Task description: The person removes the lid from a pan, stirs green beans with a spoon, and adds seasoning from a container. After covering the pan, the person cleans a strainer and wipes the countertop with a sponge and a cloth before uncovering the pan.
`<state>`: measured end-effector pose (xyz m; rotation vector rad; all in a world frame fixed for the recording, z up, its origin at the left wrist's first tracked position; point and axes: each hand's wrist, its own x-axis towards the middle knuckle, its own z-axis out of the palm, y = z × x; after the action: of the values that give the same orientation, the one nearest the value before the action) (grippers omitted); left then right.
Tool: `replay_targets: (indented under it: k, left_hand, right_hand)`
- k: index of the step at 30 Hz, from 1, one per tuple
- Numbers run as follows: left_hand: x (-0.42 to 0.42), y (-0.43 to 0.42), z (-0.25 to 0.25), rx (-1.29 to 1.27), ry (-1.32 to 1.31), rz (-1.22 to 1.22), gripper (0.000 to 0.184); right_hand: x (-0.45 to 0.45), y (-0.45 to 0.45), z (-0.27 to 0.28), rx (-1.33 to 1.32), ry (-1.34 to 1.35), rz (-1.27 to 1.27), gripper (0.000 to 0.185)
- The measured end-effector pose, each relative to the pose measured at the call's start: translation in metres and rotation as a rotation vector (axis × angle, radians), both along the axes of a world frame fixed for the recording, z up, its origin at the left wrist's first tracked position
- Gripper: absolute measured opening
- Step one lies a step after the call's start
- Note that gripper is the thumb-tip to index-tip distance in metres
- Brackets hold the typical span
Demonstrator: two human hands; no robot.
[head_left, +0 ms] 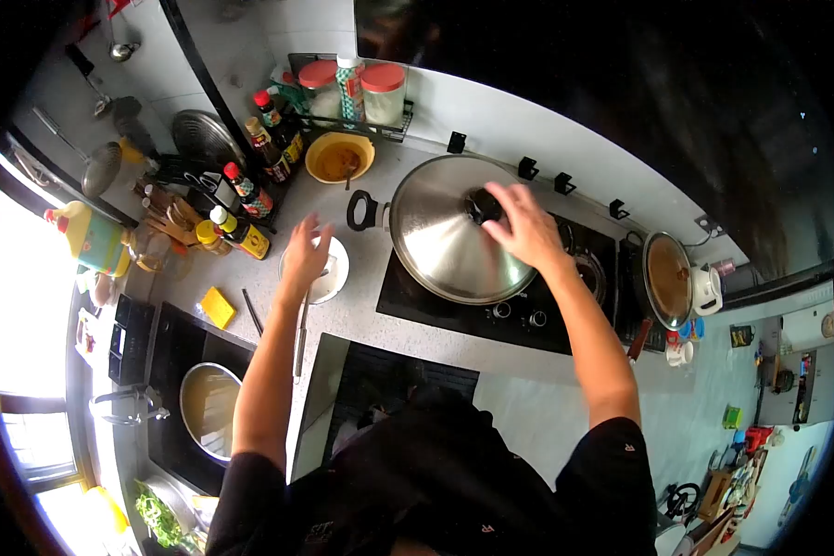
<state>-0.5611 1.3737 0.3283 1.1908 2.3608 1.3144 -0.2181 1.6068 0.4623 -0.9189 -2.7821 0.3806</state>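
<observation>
Head view: I watch two bare hands over a counter (pixel 347 322) and a black hob (pixel 406 298).
Lid (pixel 426 232): a wide steel dome over a pan (pixel 365 211) on the hob, beneath the right hand and well to the right of the left hand.
Right hand (pixel 530 227): at the lid's black knob (pixel 481 206), thumb and fingers parted about it; I cannot tell whether they touch or grip it.
Left hand (pixel 304 258): raised over the white bowl's near-left side, fingers loosely spread, nothing visible in their grasp.
White bowl (pixel 340 280): on the counter, between the left hand and the lid, partly hidden from me; its contents are unclear.
Yellow bowl (pixel 368 163): behind the white one, with an orange-brown mixture and a spoon (pixel 352 165) in it.
Jars (pixel 383 100): two, red-capped, with something white inside, on the rack (pixel 394 130) at the wall.
Pot (pixel 184 422): in the dark sink (pixel 169 357), holding cloudy liquid.
Covered pan (pixel 667 278): right of the hob's burners, brownish through its glass; I cannot make out the contents.
</observation>
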Motion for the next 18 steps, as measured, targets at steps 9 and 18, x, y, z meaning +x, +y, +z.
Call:
replay_targets:
  k: [9,18]
  left_hand:
    - [-0.017,0.080,-0.083,-0.306,0.061,-0.078,0.047]
    - [-0.012,0.072,-0.064,-0.200,-0.045,-0.172,0.048]
  right_hand:
    - [-0.038,0.041,-0.035,0.361,-0.240,0.200,0.042]
    - [-0.079,0.022,-0.038,0.215,-0.488,-0.221,0.053]
